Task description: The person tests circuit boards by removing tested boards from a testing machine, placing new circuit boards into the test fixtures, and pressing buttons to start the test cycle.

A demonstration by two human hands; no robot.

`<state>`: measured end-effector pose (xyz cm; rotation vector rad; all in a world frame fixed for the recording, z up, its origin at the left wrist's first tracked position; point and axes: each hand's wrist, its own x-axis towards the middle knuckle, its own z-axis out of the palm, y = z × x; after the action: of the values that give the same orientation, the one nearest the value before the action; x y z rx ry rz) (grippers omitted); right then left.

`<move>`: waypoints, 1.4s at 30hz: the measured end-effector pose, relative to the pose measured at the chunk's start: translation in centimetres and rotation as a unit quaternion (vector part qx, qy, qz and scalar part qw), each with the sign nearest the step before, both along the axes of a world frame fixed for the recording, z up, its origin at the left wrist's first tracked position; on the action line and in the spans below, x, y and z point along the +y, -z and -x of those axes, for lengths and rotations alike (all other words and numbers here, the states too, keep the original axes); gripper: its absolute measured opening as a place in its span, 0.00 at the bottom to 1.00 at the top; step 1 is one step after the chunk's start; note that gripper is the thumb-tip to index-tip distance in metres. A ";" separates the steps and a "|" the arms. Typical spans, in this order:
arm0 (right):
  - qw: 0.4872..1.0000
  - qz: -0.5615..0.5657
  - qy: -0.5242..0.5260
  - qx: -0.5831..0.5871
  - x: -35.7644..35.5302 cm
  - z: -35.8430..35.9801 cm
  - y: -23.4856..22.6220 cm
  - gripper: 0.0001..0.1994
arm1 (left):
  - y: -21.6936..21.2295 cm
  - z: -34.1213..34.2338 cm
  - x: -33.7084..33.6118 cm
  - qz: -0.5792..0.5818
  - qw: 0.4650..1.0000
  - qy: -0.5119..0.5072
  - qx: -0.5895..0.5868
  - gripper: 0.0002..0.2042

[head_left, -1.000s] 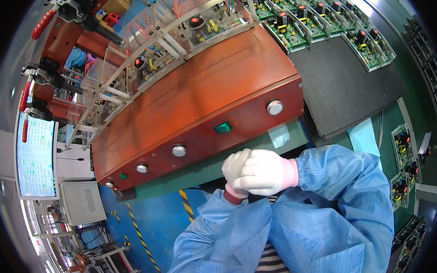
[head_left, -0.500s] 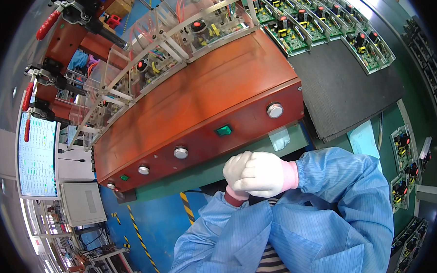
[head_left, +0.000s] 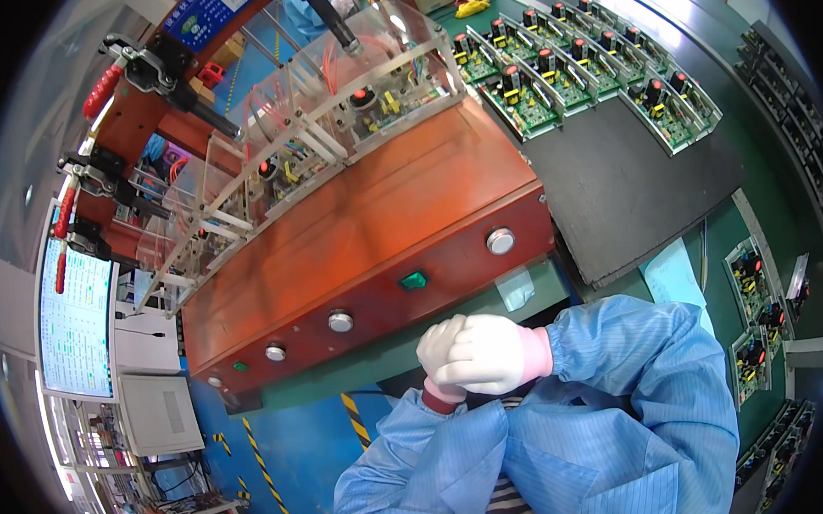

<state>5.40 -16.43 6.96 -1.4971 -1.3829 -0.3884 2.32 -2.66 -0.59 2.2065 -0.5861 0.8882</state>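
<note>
Fingers [head_left: 454, 358] of the white-gloved right hand [head_left: 491, 353] are closed over the left hand [head_left: 433, 344], whose own fingers are mostly covered, so I cannot tell whether they are curled or straight; this clasp matches the frame from half a second ago. What differs is the view: the surroundings sit lower in the picture, and more shows along the top. From the left, a lit monitor [head_left: 76, 313] stands below black clamps with red handles [head_left: 103, 92], and a pale grey box [head_left: 152, 424] sits lower down. Higher up, a blue sign [head_left: 206, 20] has come into sight. Striped tape [head_left: 267, 475] marks the blue floor [head_left: 319, 454]. The orange-red control box [head_left: 365, 236] rests on the green desk [head_left: 352, 364], its front panel just beyond the clasped hands; round silver buttons [head_left: 341, 321] and green switches [head_left: 413, 281] line that panel, and clear-walled fixtures [head_left: 315, 155] stand along its far side. Right of the hands, a small pale sheet [head_left: 516, 290] lies by the panel's lower edge. Farther right is a black mat [head_left: 638, 183], with rows of green circuit boards [head_left: 568, 66] along its far edge; behind them a yellow-and-white item [head_left: 471, 2] newly shows. The right sleeve [head_left: 617, 340] overlaps a light blue paper [head_left: 674, 273], and more boards [head_left: 752, 283] lie beyond it.
</note>
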 end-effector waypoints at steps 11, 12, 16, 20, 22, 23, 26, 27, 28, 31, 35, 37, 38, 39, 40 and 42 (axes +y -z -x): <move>1.000 -0.009 -0.009 0.011 0.0 0.2 -0.5 0.08 | 0.7 0.7 -0.1 0.007 0.995 0.093 0.018 0.12; 1.000 -0.006 -0.013 0.014 -0.1 0.2 -0.6 0.08 | 0.9 0.5 -0.3 0.008 0.995 0.100 0.023 0.12; 1.000 -0.001 -0.008 0.008 -0.2 0.2 -0.7 0.08 | 1.1 0.8 0.2 0.011 0.992 0.115 0.048 0.12; 1.000 -0.001 -0.009 0.006 0.1 0.1 -0.5 0.08 | 1.5 0.7 0.0 0.014 0.990 0.124 0.073 0.12; 1.000 -0.003 -0.010 0.005 0.2 -0.1 -0.4 0.08 | 1.6 0.9 0.1 0.015 0.988 0.125 0.086 0.12; 1.000 -0.003 -0.018 0.005 0.3 -0.1 -0.3 0.08 | 1.7 0.9 0.1 0.016 0.988 0.124 0.091 0.12; 1.000 0.005 0.017 -0.013 0.3 0.1 -0.2 0.08 | 1.4 0.4 0.1 0.016 0.988 0.110 0.104 0.13; 0.999 0.006 0.025 -0.021 0.3 0.2 -0.2 0.08 | 1.4 0.7 0.1 0.016 0.989 0.102 0.107 0.13; 0.999 0.008 0.026 -0.026 0.4 0.2 -0.1 0.08 | 1.4 0.8 0.3 0.014 0.990 0.089 0.106 0.13; 0.998 0.018 0.028 -0.045 0.0 0.3 1.1 0.08 | 1.3 1.1 -0.4 0.007 0.994 0.039 0.102 0.13; 0.996 0.053 0.043 -0.055 0.3 0.6 1.8 0.09 | -0.6 1.4 0.8 -0.008 0.994 -0.011 0.108 0.11; 0.993 0.081 0.063 -0.053 0.2 0.8 1.7 0.09 | -1.4 1.7 0.5 -0.017 0.992 -0.012 0.122 0.10; 0.993 0.082 0.058 -0.056 0.3 0.8 1.7 0.09 | -1.5 1.6 0.6 -0.015 0.993 -0.017 0.120 0.10; 0.993 0.085 0.061 -0.057 0.3 0.8 1.7 0.09 | -1.5 1.6 0.6 -0.010 0.993 -0.018 0.114 0.10; 0.992 0.088 0.064 -0.058 0.3 0.8 1.7 0.09 | -1.5 1.5 0.6 -0.004 0.994 -0.018 0.109 0.10; 0.991 0.095 0.074 -0.059 0.2 0.9 1.6 0.09 | -1.5 1.6 0.4 0.006 0.995 -0.014 0.099 0.11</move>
<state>4.50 -16.24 5.33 -1.7644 -1.4382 -0.4552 0.76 -2.25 0.96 2.2633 -0.4542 0.6756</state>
